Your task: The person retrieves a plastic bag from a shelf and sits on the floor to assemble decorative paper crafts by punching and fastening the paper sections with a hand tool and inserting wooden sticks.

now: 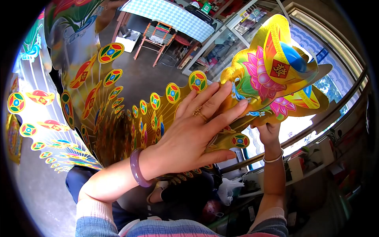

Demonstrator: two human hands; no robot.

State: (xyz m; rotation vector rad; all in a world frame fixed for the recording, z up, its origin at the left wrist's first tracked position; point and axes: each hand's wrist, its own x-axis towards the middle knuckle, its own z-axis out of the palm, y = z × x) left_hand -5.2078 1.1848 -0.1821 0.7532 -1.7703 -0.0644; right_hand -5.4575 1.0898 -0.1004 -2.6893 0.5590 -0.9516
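A large shiny gold foil paper decoration spreads in pleats in front of me, printed with round coin shapes, pink lotus flowers and red ingots. My left hand, with a purple bangle at the wrist and a ring, lies over it with fingers stretched out, touching the gold surface beside the lotus print. At the right, my right hand grips the decoration's lower edge from below; some of its fingers are hidden behind the foil. A pale bangle circles that wrist. The upper right end shows layered lotus and ingot cut-outs.
More printed foil stretches down the left side. Beyond stand a wooden folding chair, a table with a checked blue cloth and a glass cabinet. A white plastic bag is low near my legs. Potted plants line the right.
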